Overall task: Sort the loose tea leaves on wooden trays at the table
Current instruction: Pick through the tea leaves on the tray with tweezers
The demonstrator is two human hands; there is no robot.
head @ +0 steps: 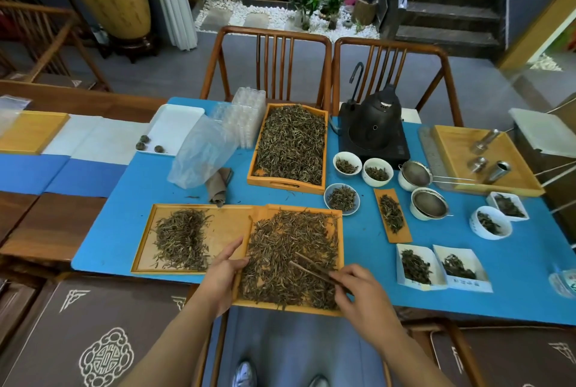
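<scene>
On the near edge of the blue mat (pixel 358 231) sits my heaped wooden tray (pixel 340 262), its loose tea leaves (pixel 290 262) spread across it. My left hand (pixel 223 274) grips that tray's left rim, thumb over the edge. My right hand (pixel 358 290) pinches wooden tweezers (pixel 311 268), tips spread over the leaves. Left of that tray, overlapped by it, a second tray (pixel 143 246) holds a smaller pile (pixel 182 238); beyond it, a third tray (pixel 254 165) lies full.

Single head cam, fwd-down over table (pixel 467 277), close above hands, chairs (pixel 268 56) beyond.
</scene>
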